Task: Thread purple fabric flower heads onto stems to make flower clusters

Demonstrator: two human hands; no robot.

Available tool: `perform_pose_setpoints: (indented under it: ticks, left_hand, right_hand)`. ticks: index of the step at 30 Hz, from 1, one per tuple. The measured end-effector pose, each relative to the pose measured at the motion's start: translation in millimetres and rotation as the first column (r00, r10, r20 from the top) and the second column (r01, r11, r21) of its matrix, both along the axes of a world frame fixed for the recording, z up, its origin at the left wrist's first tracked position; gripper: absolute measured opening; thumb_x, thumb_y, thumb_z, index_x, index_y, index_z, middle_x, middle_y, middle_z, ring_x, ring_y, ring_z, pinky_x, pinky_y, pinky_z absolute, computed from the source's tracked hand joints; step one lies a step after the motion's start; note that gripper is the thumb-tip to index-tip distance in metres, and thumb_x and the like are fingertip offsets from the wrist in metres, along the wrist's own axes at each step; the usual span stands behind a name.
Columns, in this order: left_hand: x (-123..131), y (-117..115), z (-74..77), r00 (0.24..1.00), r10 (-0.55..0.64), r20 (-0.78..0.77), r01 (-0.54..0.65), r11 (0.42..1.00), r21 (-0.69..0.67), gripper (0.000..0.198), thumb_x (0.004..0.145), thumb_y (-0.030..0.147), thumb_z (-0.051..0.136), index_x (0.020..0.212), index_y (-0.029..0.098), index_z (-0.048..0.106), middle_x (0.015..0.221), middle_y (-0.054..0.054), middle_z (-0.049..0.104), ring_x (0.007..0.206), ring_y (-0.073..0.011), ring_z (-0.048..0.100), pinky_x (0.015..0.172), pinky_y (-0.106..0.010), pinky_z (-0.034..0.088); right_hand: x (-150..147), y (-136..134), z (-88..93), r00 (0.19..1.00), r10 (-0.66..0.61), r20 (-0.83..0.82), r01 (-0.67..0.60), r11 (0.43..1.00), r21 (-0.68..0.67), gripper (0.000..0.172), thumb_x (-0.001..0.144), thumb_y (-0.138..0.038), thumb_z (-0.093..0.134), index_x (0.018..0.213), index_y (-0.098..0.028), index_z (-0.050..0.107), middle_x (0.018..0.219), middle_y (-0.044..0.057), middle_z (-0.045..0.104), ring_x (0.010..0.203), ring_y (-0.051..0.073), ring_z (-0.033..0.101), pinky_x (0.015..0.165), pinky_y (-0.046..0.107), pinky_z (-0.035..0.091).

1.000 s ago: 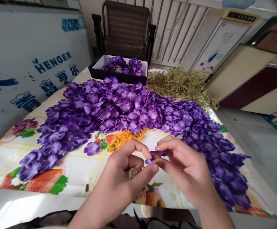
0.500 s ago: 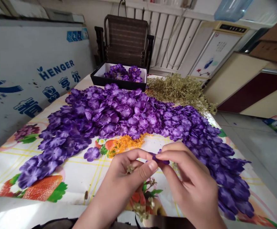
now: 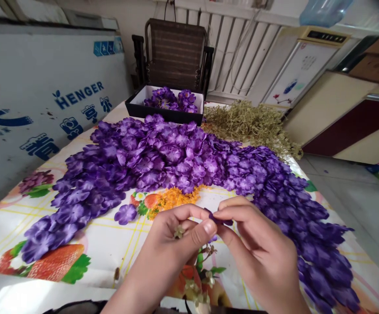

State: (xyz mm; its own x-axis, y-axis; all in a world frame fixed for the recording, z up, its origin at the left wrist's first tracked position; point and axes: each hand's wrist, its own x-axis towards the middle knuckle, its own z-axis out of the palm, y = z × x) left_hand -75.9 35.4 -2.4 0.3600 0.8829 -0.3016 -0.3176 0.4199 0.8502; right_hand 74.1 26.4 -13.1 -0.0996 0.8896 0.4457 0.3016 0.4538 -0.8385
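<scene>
My left hand [image 3: 179, 244] and my right hand [image 3: 258, 244] meet at the fingertips above the tablecloth. Between them a small dark purple petal [image 3: 220, 219] is pinched by both. A pale green stem piece [image 3: 198, 285] with little buds hangs below my left hand, and one bud [image 3: 178, 232] shows in its curled fingers. Behind the hands lies a small pile of orange bits [image 3: 176, 199]. A single purple flower [image 3: 126, 214] rests to its left. A large heap of purple petals [image 3: 173, 152] curves around from left to right.
A black box [image 3: 166, 115] with purple flowers inside stands at the table's far edge, beside a heap of dried greenish stems [image 3: 248, 124]. A chair [image 3: 176, 52] is behind the box. A white freezer [image 3: 45, 87] borders the left side.
The view has shifted slightly. Both hands keep their pinch on the petal, and the budded stem below them hangs a little differently.
</scene>
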Motion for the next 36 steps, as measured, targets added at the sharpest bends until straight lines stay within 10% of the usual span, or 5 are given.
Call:
perform_pose_setpoints:
  ticks: [36]
  left_hand:
    - [-13,-15,2.4,0.997,0.052,0.049,-0.049,0.997,-0.060,0.028,0.073,0.039,0.077,0.069,0.017,0.060,0.046,0.010,0.033,0.041,-0.0032,0.023,0.037,-0.013,0.022]
  right_hand:
    - [-21,-13,2.6,0.963,0.031,-0.266,-0.078,0.983,-0.167,0.021,0.082,-0.008,0.062,0.088,-0.027,0.069,0.086,-0.001,0.065,0.079,0.012,0.062,0.067,0.017,0.054]
